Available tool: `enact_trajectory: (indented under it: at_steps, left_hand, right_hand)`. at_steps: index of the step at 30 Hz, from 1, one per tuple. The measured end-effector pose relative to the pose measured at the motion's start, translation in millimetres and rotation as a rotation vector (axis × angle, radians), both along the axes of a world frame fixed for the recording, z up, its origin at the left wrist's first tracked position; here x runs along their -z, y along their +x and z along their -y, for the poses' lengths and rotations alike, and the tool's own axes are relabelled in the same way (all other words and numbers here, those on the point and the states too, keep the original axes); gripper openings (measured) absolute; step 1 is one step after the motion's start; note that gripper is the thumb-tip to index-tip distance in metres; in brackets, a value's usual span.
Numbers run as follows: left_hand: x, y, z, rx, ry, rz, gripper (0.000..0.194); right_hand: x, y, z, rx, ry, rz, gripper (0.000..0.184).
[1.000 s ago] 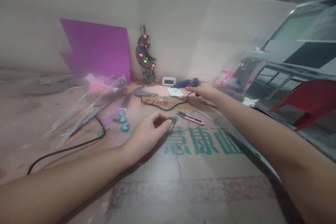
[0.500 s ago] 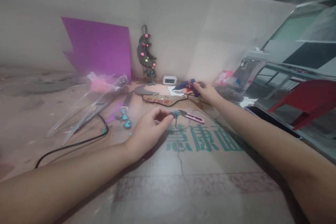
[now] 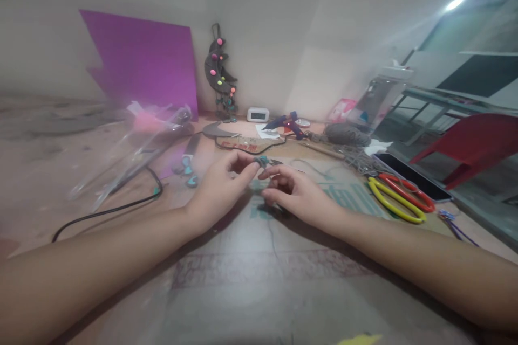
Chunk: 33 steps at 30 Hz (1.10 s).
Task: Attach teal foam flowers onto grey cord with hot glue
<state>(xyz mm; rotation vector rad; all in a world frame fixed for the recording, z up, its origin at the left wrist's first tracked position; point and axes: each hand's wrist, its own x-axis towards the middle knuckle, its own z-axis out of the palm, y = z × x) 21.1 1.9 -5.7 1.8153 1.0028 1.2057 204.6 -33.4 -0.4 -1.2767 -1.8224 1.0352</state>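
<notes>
My left hand (image 3: 226, 180) pinches a small teal and grey felt piece (image 3: 263, 160) between thumb and fingertips. Close by on its right is my right hand (image 3: 301, 194), its fingers curled but apart, with nothing visible between them. Behind the right fingers the snips (image 3: 277, 161) lie mostly hidden. A thin grey thread (image 3: 273, 234) runs down the board below the hands. Beyond them a blue glue gun (image 3: 289, 125) rests by a white paper scrap. Several small teal and grey felt pieces (image 3: 190, 172) lie left of my left hand.
At right are grey yarn (image 3: 343, 133), red-and-yellow-handled scissors (image 3: 399, 199) and a phone (image 3: 413, 175). A plastic bag (image 3: 157, 124), a black cable (image 3: 105, 225) and a purple sheet (image 3: 149, 70) are at left. A decorated felt moon (image 3: 218, 67) hangs behind, near a small clock (image 3: 258, 114).
My right hand has let go of the glue gun and come back beside the felt piece. My left hand keeps its pinch. The view has shifted slightly.
</notes>
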Motion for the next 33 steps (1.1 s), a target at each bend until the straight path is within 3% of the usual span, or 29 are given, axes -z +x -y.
enact_trajectory:
  at_steps: [3,6,13,18,21,24,28,33]
  left_hand:
    - [0.8,0,-1,-0.006,-0.016,-0.020,0.017]
    - [1.1,0,-1,-0.005,-0.038,-0.029,0.019]
    - [-0.4,0,0,-0.006,-0.067,-0.023,0.021]
    - [-2.0,1,0,-0.026,-0.104,0.016,0.019]
    - [-1.5,1,-1,-0.016,-0.126,0.028,0.019]
    - [-0.3,1,-2,0.010,-0.147,0.022,0.020]
    - [1.2,3,0,0.165,-0.230,0.108,0.020]
    - [1.9,6,6,0.463,-0.430,0.188,0.023]
  right_hand:
    - [0.7,-1,6,-0.029,0.130,0.099,0.020]
    - [-0.6,1,8,-0.022,0.186,0.106,0.025]
    - [-0.2,9,0,0.142,0.318,0.154,0.016]
    - [-25.1,29,-16,0.012,0.308,0.355,0.027]
    - [-45.7,51,-31,0.112,0.254,0.483,0.024]
    - [-53.8,70,-42,0.170,0.227,0.724,0.015]
    - [-38.8,76,-45,0.049,0.153,0.829,0.027]
    - [-20.8,70,-45,0.018,0.325,0.893,0.025]
